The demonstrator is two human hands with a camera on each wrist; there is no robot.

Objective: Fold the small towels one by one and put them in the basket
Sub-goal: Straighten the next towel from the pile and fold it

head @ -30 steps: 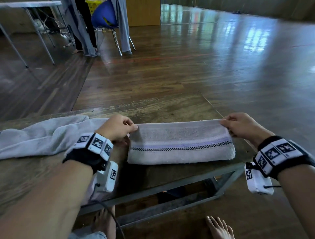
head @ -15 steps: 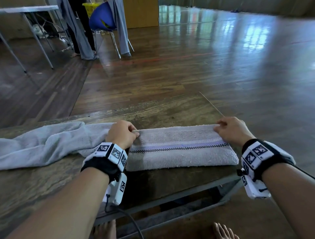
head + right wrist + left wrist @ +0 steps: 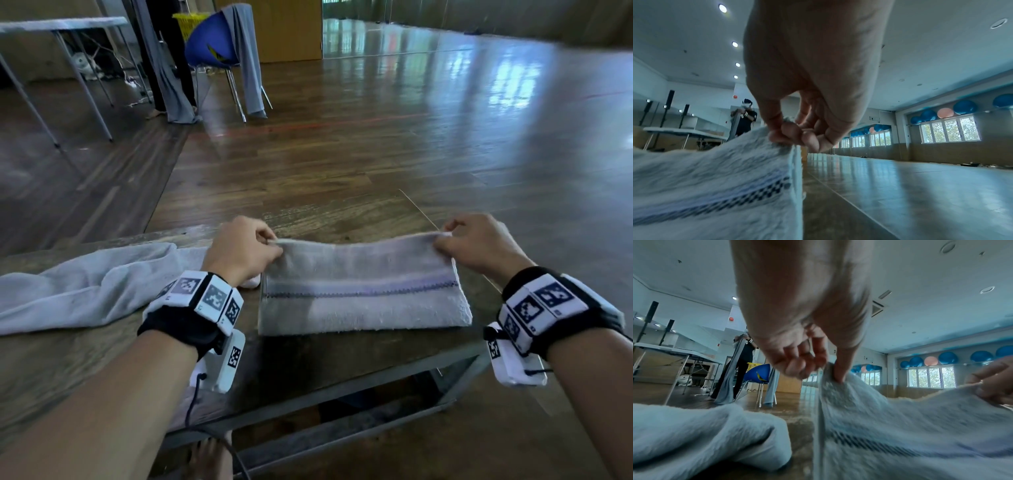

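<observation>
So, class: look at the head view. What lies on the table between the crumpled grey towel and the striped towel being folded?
The left hand sits between the grey towel and the striped towel, pinching the striped towel's corner. The left wrist view shows bare table there.

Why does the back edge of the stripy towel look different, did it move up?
Yes. The stripy towel's far edge has risen off the table, pinched by the left hand and right hand; its near edge stays on the wood.
</observation>
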